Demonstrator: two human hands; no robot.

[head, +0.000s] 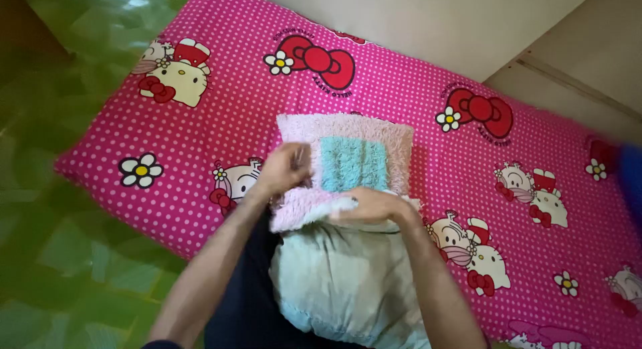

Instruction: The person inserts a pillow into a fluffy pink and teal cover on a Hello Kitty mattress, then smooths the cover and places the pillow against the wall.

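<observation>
Both hands on the fluffy pink cushion cover (374,138) — left hand (284,167) pinching its left edge, right hand (374,205) pressing flat on its near edge, above the pale pillow (348,282).

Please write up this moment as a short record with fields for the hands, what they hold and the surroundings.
Left hand: grips the left edge of the fluffy pink cover
Right hand: presses on the cover's near edge
Cover: has a teal patch in the middle
Beneath: pale pillow on the lap
Surface: pink dotted mattress
Floor: green
</observation>
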